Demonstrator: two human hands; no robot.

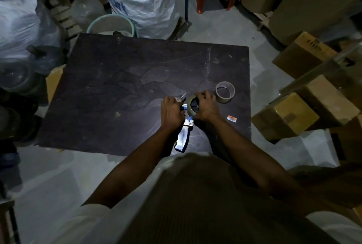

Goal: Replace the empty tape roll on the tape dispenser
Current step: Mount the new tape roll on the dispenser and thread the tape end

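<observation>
On table (117,79): hands apparently seating roll (191,109) on dispenser (183,138).

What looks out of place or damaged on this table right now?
Little stands out. A bare tape core lies loose on the dark table, right of the tape dispenser. A small orange-and-white scrap sits near the right hand. The tabletop looks scratched and scuffed; nothing is spilled.

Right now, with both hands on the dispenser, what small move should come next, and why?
Probably press the new roll fully onto its hub with the right hand while the left hand steadies the tape dispenser. The empty core already lies aside on the table.
</observation>
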